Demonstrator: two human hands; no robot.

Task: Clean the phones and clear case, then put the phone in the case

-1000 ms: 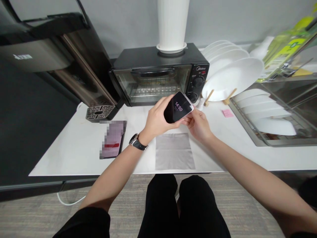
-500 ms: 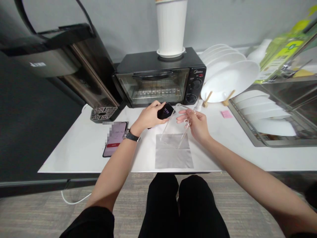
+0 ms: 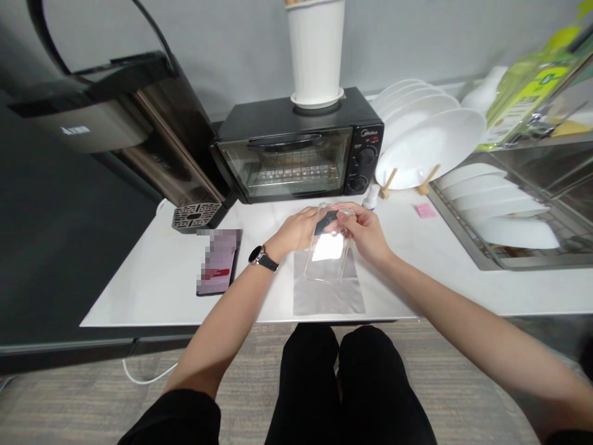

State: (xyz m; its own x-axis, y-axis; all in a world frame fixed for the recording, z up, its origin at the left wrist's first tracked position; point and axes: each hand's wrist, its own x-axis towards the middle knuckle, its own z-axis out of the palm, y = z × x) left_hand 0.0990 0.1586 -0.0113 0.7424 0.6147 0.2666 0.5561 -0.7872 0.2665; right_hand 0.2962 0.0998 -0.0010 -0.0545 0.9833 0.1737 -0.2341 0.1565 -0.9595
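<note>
Both hands grip one clear phone case (image 3: pixel 328 252) above the grey cloth (image 3: pixel 328 285) on the white counter (image 3: pixel 152 281). My left hand (image 3: pixel 296 230) pinches its left edge; my right hand (image 3: pixel 364 230) pinches its top, before the toaster oven (image 3: pixel 296 151).

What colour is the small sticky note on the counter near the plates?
Pink. The sticky note shows best in the head view, right of the toaster oven.
</note>
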